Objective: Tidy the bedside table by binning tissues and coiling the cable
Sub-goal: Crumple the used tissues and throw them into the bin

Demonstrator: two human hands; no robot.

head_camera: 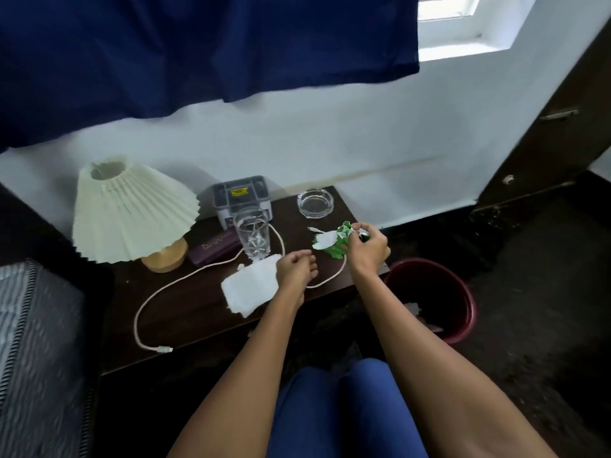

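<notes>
My right hand (367,247) grips a crumpled green and white wrapper (330,242) above the right end of the dark bedside table (198,312). My left hand (295,269) rests with curled fingers on the right edge of a white tissue (249,289) lying flat near the table's middle; I cannot tell whether it pinches it. A white cable (155,292) loops across the table, one plug (164,349) near the front edge and the other end (314,230) beside the wrapper. A dark red bin (463,305) stands on the floor right of the table, with scraps inside.
A pleated cream lamp (132,208) stands at the table's left. Behind are a grey box (239,195), a tall clear glass (253,234), a purple case (215,247) and a glass ashtray (315,203). A bed edge (36,342) lies left; a dark cupboard (558,127) stands right.
</notes>
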